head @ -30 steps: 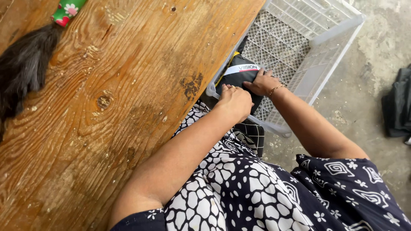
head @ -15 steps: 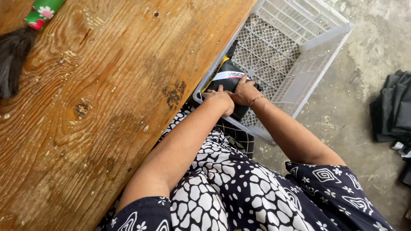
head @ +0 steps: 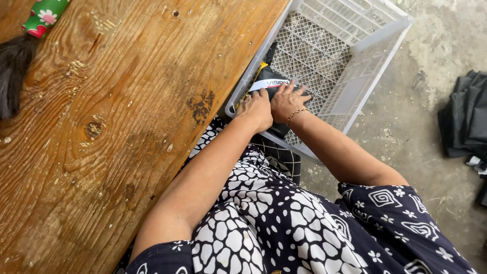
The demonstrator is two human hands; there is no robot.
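Observation:
A folded black garment in a clear packet with a white band and a yellow edge (head: 270,81) lies in the near corner of a white plastic crate (head: 375,45). My left hand (head: 256,107) rests on its near end beside the crate's rim. My right hand (head: 286,100), with a thin bracelet at the wrist, lies flat on top of it with the fingers spread. Both hands press on the packet, and part of it is hidden under them.
A worn wooden table (head: 101,127) fills the left side. A dark brush with a green and red floral handle (head: 30,35) lies at its far left. Black fabric (head: 464,116) is piled on the concrete floor at right.
The view has swung so the crate sits more to the right. My hands have stayed together on the black packet and pushed it lower into the crate's corner.

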